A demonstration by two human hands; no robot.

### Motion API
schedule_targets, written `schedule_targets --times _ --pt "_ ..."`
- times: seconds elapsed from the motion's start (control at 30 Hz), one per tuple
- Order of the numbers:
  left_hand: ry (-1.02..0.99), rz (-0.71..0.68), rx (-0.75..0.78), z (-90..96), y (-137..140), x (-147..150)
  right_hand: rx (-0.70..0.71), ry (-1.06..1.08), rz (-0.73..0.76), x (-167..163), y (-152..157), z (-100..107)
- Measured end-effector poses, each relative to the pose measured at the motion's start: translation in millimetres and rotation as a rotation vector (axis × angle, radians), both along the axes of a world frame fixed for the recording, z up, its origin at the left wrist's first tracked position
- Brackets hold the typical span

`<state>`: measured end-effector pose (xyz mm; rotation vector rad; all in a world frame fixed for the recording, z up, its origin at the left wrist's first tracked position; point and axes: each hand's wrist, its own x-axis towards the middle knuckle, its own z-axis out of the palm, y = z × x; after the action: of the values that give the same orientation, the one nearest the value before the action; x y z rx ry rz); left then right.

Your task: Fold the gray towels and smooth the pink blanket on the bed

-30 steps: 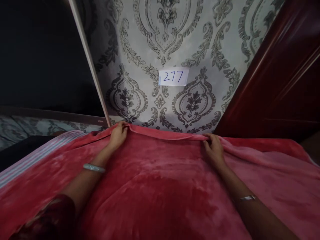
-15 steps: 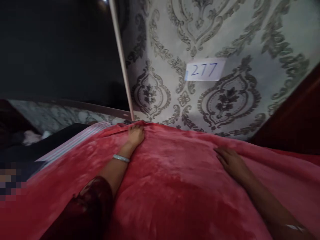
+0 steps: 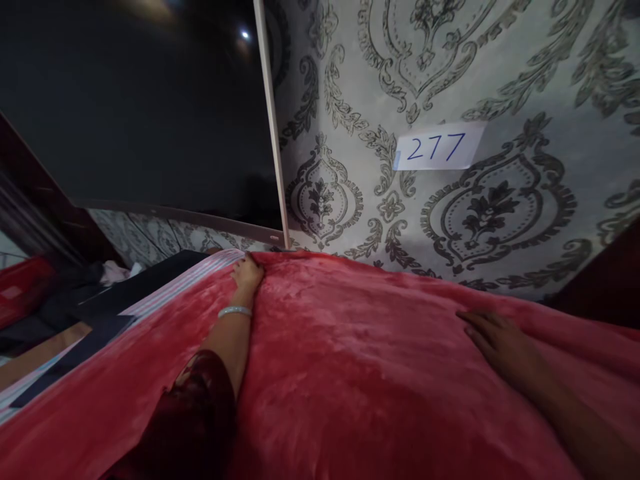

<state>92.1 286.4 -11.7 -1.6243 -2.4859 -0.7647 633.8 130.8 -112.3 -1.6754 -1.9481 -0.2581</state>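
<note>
A plush red blanket [image 3: 350, 347] with paler pink patches spreads across most of the lower view. My left hand [image 3: 247, 273], with a pale bangle on its wrist, is at the blanket's far left edge. Its fingers are bent over that edge and closed on the cloth. My right hand [image 3: 493, 340] lies on the blanket at the right, fingers stretched out and palm down, holding nothing. Beside my left hand, a striped cloth [image 3: 185, 283] shows from under the blanket.
Patterned wallpaper [image 3: 390, 207] rises behind the blanket, bearing a paper label [image 3: 437, 148] reading 277. At the left stands a large dark screen [image 3: 150, 127] with a light frame. Dark flat items [image 3: 155, 273] and a red object [image 3: 23, 287] lie farther left.
My left hand has moved left along the blanket's far edge, and the fold there has smoothed out. My right hand remains stretched on the blanket. The view has shifted left.
</note>
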Motion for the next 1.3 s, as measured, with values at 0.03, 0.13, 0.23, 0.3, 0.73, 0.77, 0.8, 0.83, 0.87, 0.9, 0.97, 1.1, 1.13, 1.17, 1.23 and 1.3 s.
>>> schedule_targets --times 0.03,0.13,0.23,0.3,0.73,0.77,0.8,0.83,0.87,0.9,0.97,1.1,1.13,1.17,1.23,1.3 --pt "-0.013 -0.004 -0.025 -2.3 2.7 -1.8 0.001 0.000 -0.001 0.3 0.2 -0.6" --pt "0.002 -0.044 -0.040 -6.8 10.2 -6.3 0.009 0.001 -0.010 0.8 0.9 -2.5" --pt "0.011 -0.073 -0.018 -1.3 12.9 -12.1 0.010 -0.008 -0.021 0.7 1.9 -3.7" --pt "0.015 -0.061 0.026 8.5 12.4 -16.8 0.009 -0.017 -0.038 0.6 2.3 -4.2" --pt "-0.047 -0.257 0.117 -14.8 15.4 -44.9 0.009 0.017 -0.011 -0.6 1.6 -1.4" --pt "-0.048 -0.250 0.136 -15.5 14.9 -47.2 0.012 0.019 -0.009 -0.7 1.6 -1.5" --pt "-0.053 -0.252 0.152 -14.8 14.4 -49.0 0.015 0.020 -0.009 -0.8 1.5 -1.5" --pt "-0.064 -0.264 0.158 -13.3 13.9 -50.2 0.019 0.020 -0.012 -0.8 1.3 -1.6" --pt "-0.081 -0.287 0.150 -11.5 13.4 -51.1 0.021 0.020 -0.016 -0.8 1.1 -1.6" --pt "-0.102 -0.318 0.130 -9.7 13.1 -51.6 0.021 0.019 -0.019 -0.9 0.9 -1.6" --pt "-0.148 -0.371 0.078 -7.3 12.4 -53.0 0.022 0.015 -0.026 -0.8 0.6 -1.5" --pt "-0.200 -0.357 0.050 -7.6 11.2 -58.6 0.028 0.001 -0.027 0.2 1.2 -2.2" --pt "-0.206 -0.349 0.048 -7.9 11.0 -60.0 0.028 0.001 -0.022 0.7 1.5 -2.6" --pt "-0.214 -0.350 0.042 -7.9 11.0 -61.2 0.027 0.001 -0.020 1.2 1.7 -3.0" --pt "-0.235 -0.382 0.020 -6.7 11.0 -62.2 0.026 0.000 -0.018 2.2 1.8 -3.7" --pt "-0.268 -0.430 -0.003 -4.3 11.0 -61.9 0.023 -0.006 -0.020 2.9 1.4 -4.1"
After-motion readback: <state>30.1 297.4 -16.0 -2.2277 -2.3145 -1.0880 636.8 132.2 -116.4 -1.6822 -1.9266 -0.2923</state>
